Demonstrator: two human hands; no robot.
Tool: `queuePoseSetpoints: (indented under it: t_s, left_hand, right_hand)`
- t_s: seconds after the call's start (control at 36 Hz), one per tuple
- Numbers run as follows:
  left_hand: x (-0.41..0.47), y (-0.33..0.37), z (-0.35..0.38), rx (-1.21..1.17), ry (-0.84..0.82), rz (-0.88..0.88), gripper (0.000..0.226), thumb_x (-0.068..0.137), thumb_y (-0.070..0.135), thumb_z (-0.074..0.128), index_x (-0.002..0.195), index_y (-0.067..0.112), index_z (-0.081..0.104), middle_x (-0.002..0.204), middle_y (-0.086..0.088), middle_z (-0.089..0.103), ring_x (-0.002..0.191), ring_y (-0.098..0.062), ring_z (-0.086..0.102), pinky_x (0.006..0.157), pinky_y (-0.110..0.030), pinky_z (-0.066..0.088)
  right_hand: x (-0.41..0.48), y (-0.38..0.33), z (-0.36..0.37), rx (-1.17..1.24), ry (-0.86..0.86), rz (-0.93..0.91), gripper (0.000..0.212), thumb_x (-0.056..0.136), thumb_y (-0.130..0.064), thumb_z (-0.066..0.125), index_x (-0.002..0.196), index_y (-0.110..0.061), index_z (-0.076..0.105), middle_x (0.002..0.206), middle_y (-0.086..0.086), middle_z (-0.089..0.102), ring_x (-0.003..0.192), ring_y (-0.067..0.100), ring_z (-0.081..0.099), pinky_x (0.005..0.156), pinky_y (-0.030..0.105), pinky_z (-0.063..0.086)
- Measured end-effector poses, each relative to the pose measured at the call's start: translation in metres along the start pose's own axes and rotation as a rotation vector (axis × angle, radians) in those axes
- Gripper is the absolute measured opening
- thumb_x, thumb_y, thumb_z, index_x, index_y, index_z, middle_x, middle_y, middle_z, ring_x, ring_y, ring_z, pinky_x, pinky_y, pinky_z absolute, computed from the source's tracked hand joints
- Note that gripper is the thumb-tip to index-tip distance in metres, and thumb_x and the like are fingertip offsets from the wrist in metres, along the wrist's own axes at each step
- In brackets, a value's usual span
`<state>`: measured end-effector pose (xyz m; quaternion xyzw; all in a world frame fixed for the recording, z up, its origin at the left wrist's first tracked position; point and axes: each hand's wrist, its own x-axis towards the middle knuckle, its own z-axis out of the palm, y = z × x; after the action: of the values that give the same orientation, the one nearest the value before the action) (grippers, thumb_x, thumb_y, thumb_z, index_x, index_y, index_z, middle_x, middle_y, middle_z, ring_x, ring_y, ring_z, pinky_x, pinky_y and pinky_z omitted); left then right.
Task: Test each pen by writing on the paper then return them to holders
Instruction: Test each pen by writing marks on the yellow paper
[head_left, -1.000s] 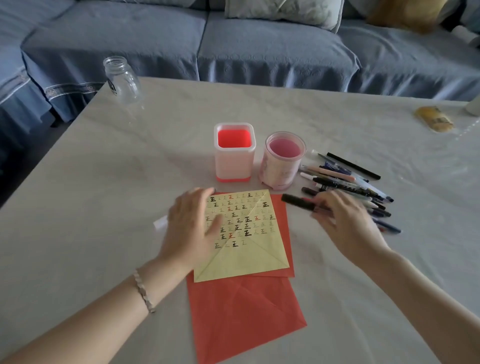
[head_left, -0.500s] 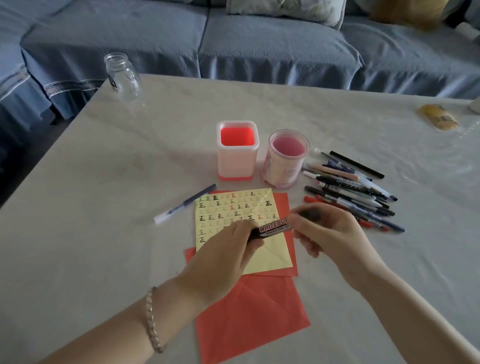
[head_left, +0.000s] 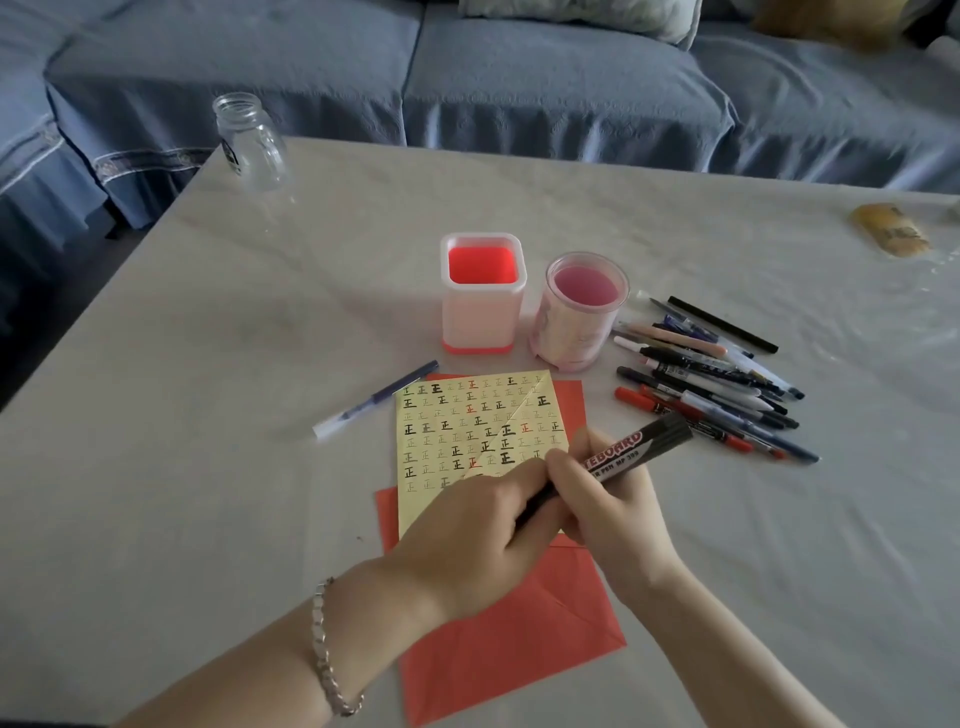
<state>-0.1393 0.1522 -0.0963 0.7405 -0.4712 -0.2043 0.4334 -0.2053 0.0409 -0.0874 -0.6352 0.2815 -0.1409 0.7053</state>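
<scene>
A blue-covered sofa (head_left: 519, 78) runs along the far side of a wide table (head_left: 208, 519) under a pale cloth. On the near middle of the table lies a red paper (head_left: 498, 649), and a yellow paper (head_left: 467, 426) covered in rows of small black and red test marks overlaps its far half. Above the near edge of the yellow sheet the left hand (head_left: 467, 540) and right hand (head_left: 613, 514) meet, touching each other. The left fingers are curled round the lower, dark end of a black whiteboard marker (head_left: 634, 447), and the right fingers and thumb wrap its labelled barrel. The marker slants up and to the right, its free end near a loose pile of pens (head_left: 717, 379) on the cloth; whether its cap is on cannot be told. Beyond the papers stand a square red-and-white holder (head_left: 483, 312) and, just beside it, a round pink holder (head_left: 576, 322). A clear glass jar (head_left: 252, 140) stands at the far left corner. One blue pen (head_left: 374, 400) lies alone, touching the yellow sheet's left corner. A chain bracelet (head_left: 324, 654) circles the left wrist.
</scene>
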Motion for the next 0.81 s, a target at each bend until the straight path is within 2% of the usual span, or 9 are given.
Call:
queuePoseSetpoints:
  t_s: [0.14,0.28,0.33,0.42,0.47,0.58,0.67,0.72,0.81]
  left_hand:
    - [-0.001,-0.002,-0.001,-0.028,-0.03,-0.012,0.029,0.09,0.041,0.042,0.106,0.022,0.058,0.069,0.008,0.062,0.056,-0.009,0.054,0.054,-0.026,0.044]
    - [-0.004,-0.011,-0.005,-0.089,-0.131,-0.088,0.03,0.088,0.056,0.046,0.106,0.033,0.055,0.079,0.015,0.066,0.071,-0.007,0.061,0.066,-0.025,0.047]
    - [-0.006,-0.014,-0.008,0.019,-0.138,-0.099,0.027,0.088,0.058,0.042,0.101,0.034,0.047,0.068,0.013,0.061,0.063,-0.006,0.056,0.062,-0.026,0.045]
    - [-0.01,-0.026,-0.016,0.127,-0.06,-0.183,0.014,0.096,0.041,0.035,0.104,0.029,0.036,0.055,0.011,0.042,0.052,-0.002,0.044,0.051,-0.017,0.033]
    - [-0.012,-0.045,-0.023,0.246,0.07,-0.211,0.017,0.098,0.03,0.029,0.109,0.021,0.04,0.072,0.015,0.043,0.065,0.002,0.045,0.057,-0.015,0.034]
    - [-0.016,-0.086,-0.031,0.463,0.241,-0.284,0.023,0.093,0.003,0.037,0.112,0.003,0.05,0.1,-0.006,0.053,0.095,-0.021,0.046,0.082,-0.03,0.044]
    - [-0.019,-0.102,-0.031,0.583,0.259,-0.26,0.033,0.088,0.011,0.033,0.111,0.001,0.055,0.104,-0.012,0.057,0.097,-0.023,0.041,0.082,-0.037,0.044]
    - [-0.02,-0.108,-0.03,0.643,0.278,-0.262,0.038,0.085,0.01,0.031,0.11,0.001,0.058,0.103,-0.014,0.058,0.096,-0.025,0.04,0.079,-0.044,0.048]
    - [-0.018,-0.106,-0.028,0.73,0.322,-0.263,0.041,0.084,0.014,0.032,0.113,0.001,0.059,0.104,-0.016,0.059,0.096,-0.024,0.039,0.076,-0.046,0.049]
  right_hand:
    - [-0.003,0.004,-0.002,0.08,-0.062,-0.015,0.026,0.07,-0.01,0.05,0.055,-0.013,0.03,0.044,-0.005,0.028,0.037,0.006,0.025,0.036,0.014,0.024]
    - [0.0,0.013,-0.004,-0.063,-0.054,-0.099,0.026,0.069,-0.01,0.052,0.052,-0.013,0.033,0.045,-0.007,0.032,0.04,0.006,0.029,0.038,0.016,0.027]
    - [0.0,0.016,-0.004,-0.063,-0.042,-0.13,0.028,0.072,-0.01,0.055,0.054,-0.013,0.034,0.044,-0.007,0.034,0.04,0.006,0.03,0.039,0.015,0.028]
    - [0.002,0.019,-0.008,-0.064,0.037,-0.163,0.036,0.083,-0.004,0.063,0.059,-0.009,0.037,0.04,-0.009,0.036,0.037,0.004,0.03,0.039,0.013,0.026]
    - [0.003,0.021,-0.013,-0.163,0.101,-0.189,0.031,0.083,-0.002,0.063,0.061,-0.007,0.041,0.042,-0.008,0.043,0.036,0.003,0.037,0.04,0.011,0.028]
    - [0.004,0.028,-0.018,-0.288,0.134,-0.188,0.027,0.08,-0.004,0.066,0.061,-0.01,0.048,0.049,-0.001,0.057,0.043,0.005,0.043,0.043,0.012,0.032]
    - [0.004,0.033,-0.02,-0.325,0.141,-0.157,0.023,0.08,-0.008,0.067,0.064,-0.011,0.051,0.061,0.013,0.065,0.051,0.02,0.053,0.046,0.017,0.037]
    - [0.005,0.035,-0.019,-0.336,0.144,-0.147,0.021,0.079,-0.009,0.067,0.065,-0.011,0.053,0.062,0.012,0.066,0.059,0.029,0.058,0.049,0.02,0.039]
    - [0.004,0.035,-0.018,-0.36,0.141,-0.136,0.019,0.079,-0.01,0.067,0.066,-0.011,0.054,0.062,0.01,0.066,0.061,0.03,0.06,0.049,0.021,0.039]
